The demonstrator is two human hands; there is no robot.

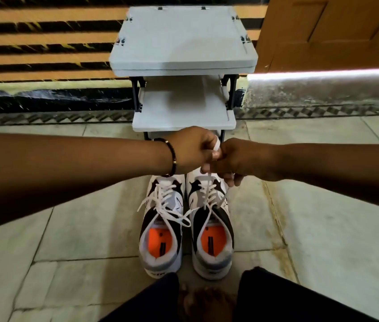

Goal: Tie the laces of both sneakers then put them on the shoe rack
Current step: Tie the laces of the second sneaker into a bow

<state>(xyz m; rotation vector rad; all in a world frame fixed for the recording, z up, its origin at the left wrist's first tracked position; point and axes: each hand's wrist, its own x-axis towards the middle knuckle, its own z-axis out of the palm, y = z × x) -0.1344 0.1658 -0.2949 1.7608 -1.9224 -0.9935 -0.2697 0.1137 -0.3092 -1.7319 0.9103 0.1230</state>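
Two white and black sneakers with orange insoles stand side by side on the floor, toes pointing at the rack. The left sneaker [160, 228] has a loose bow with its ends lying over the tongue. Above the right sneaker [211, 231], my left hand [193, 149] and my right hand [237, 161] meet and both pinch its white lace [207, 189], pulled taut upward; a lace loop shows between the fingers. The grey shoe rack [184, 117] stands just beyond, its two shelves bare.
The floor is pale stone tile [311, 228]. A striped orange and black wall [44, 43] runs behind the rack, and a brown door [335, 31] is at the right. My knees in dark trousers [277, 296] frame the bottom edge.
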